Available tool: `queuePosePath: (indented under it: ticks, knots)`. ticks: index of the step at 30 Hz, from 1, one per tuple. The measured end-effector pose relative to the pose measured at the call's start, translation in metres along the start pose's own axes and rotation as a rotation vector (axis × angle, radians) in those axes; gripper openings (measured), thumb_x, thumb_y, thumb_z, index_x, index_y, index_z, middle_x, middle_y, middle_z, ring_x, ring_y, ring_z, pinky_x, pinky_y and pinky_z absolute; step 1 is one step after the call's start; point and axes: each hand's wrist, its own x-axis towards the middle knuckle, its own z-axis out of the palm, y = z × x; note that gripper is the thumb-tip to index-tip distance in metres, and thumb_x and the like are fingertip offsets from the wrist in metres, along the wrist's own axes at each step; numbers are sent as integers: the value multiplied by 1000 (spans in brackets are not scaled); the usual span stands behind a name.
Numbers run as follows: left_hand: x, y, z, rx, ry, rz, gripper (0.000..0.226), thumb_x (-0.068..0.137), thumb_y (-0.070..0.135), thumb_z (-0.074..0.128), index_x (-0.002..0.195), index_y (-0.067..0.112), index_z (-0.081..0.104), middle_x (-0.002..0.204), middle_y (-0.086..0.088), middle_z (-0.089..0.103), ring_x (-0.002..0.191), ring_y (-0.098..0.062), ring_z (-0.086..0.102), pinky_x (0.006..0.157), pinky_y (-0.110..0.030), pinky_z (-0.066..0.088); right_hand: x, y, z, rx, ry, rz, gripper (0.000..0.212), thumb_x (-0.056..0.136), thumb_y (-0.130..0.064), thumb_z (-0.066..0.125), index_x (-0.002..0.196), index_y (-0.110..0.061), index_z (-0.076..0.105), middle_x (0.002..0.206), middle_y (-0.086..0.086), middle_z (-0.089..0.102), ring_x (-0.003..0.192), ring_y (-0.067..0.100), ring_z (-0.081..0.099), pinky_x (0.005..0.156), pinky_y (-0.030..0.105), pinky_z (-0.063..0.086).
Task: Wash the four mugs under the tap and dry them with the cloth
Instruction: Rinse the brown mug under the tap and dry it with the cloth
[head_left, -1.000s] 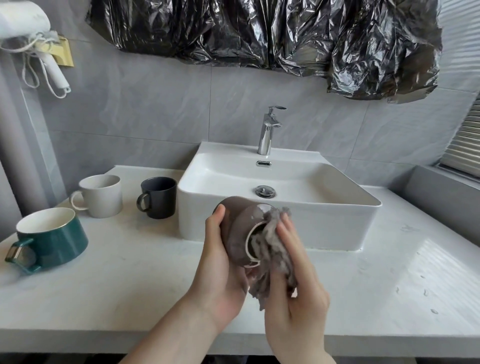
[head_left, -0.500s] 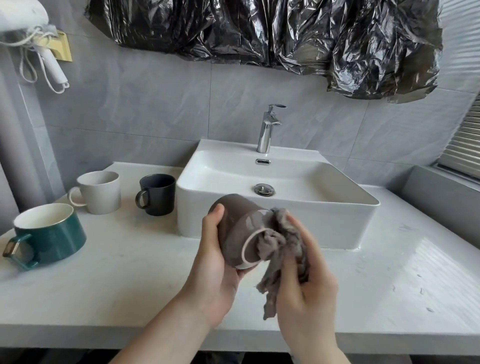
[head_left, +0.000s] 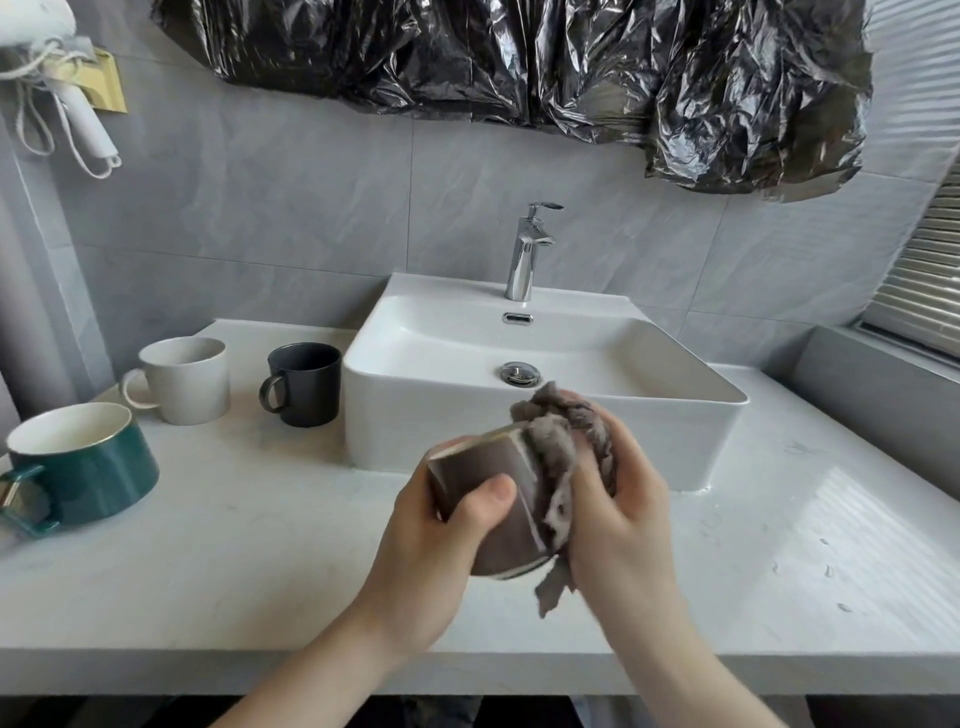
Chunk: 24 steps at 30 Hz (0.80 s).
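My left hand (head_left: 441, 551) grips a brown mug (head_left: 493, 467) held on its side over the counter in front of the sink, its mouth turned right. My right hand (head_left: 618, 514) presses a bunched grey cloth (head_left: 561, 447) against the mug's mouth and rim; a tail of cloth hangs below. On the counter at the left stand three upright mugs: a green one (head_left: 88, 478) with a gold rim, a white one (head_left: 184, 382) and a dark grey one (head_left: 304, 384). The chrome tap (head_left: 524, 254) stands behind the basin with no water running.
A white basin (head_left: 395, 410) sits on the pale counter (head_left: 234, 561), with wall behind and a window sill at the right. Water drops (head_left: 826, 571) dot the counter at the right. A hairdryer (head_left: 78, 119) hangs on the wall at upper left.
The brown mug has been turned in my left hand so its mouth faces right, and my right hand has shifted the cloth up over the rim.
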Motion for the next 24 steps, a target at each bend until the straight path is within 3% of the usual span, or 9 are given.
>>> queuePosePath:
  ticks: [2, 5, 9, 12, 15, 17, 19, 22, 24]
  knots:
    - [-6, 1, -1, 66, -45, 65, 65, 73, 50, 76, 131, 25, 61, 119, 8, 75, 114, -9, 71, 90, -21, 55, 4, 0, -3, 53, -15, 182, 25, 108, -20, 53, 111, -29, 77, 98, 3, 79, 64, 24, 67, 42, 26, 49]
    - [-9, 6, -4, 237, -132, 97, 75, 72, 44, 84, 137, 35, 47, 127, 23, 68, 121, 0, 65, 94, -13, 51, 0, 5, -5, 158, -37, 310, 25, 107, -23, 52, 107, -29, 76, 88, 11, 75, 54, 28, 56, 44, 28, 44]
    - [-12, 11, -4, 357, -249, 101, 95, 74, 21, 96, 141, 48, 35, 133, 27, 61, 130, 2, 58, 103, -18, 49, 0, 2, -10, 212, -8, 409, 24, 105, -23, 53, 107, -27, 77, 77, 8, 71, 41, 25, 49, 34, 22, 37]
    - [-10, 8, -6, 417, -237, 157, 99, 71, 22, 97, 142, 51, 36, 136, 20, 61, 131, -7, 58, 108, -33, 51, 0, -1, -13, 198, -38, 428, 24, 105, -23, 53, 108, -27, 77, 77, 16, 71, 34, 26, 48, 33, 24, 39]
    - [-4, 1, -16, 569, -211, 243, 103, 68, 30, 96, 144, 57, 32, 143, 30, 50, 137, -4, 49, 111, -24, 43, 0, -4, -19, 136, -23, 323, 25, 107, -21, 54, 105, -27, 78, 83, 18, 72, 53, 25, 60, 47, 27, 43]
    - [1, -5, -23, 716, -189, 324, 104, 69, 33, 95, 147, 55, 30, 143, 40, 41, 137, 2, 42, 108, -11, 35, -3, -7, -24, 9, -56, 223, 28, 108, -22, 52, 104, -33, 78, 79, 20, 70, 49, 23, 58, 40, 24, 41]
    - [7, -12, -29, 794, -159, 391, 103, 69, 31, 93, 152, 46, 34, 145, 37, 42, 134, -3, 42, 106, -13, 36, -7, -6, -27, -148, -98, 92, 29, 105, -19, 56, 109, -38, 78, 88, 9, 70, 47, 25, 61, 34, 23, 44]
    - [13, -18, -32, 817, -78, 485, 102, 64, 24, 93, 152, 34, 44, 147, 28, 49, 133, -8, 46, 108, -19, 41, -7, 0, -26, -458, -137, -104, 30, 99, -20, 65, 116, -42, 76, 103, -14, 68, 66, 15, 70, 53, 18, 52]
    - [14, -18, -30, 843, -53, 571, 99, 62, 20, 90, 152, 28, 49, 148, 22, 51, 133, -12, 47, 109, -25, 43, -5, 0, -19, -635, -157, -150, 26, 95, -23, 70, 108, -45, 75, 85, -17, 74, 65, 6, 70, 56, 10, 48]
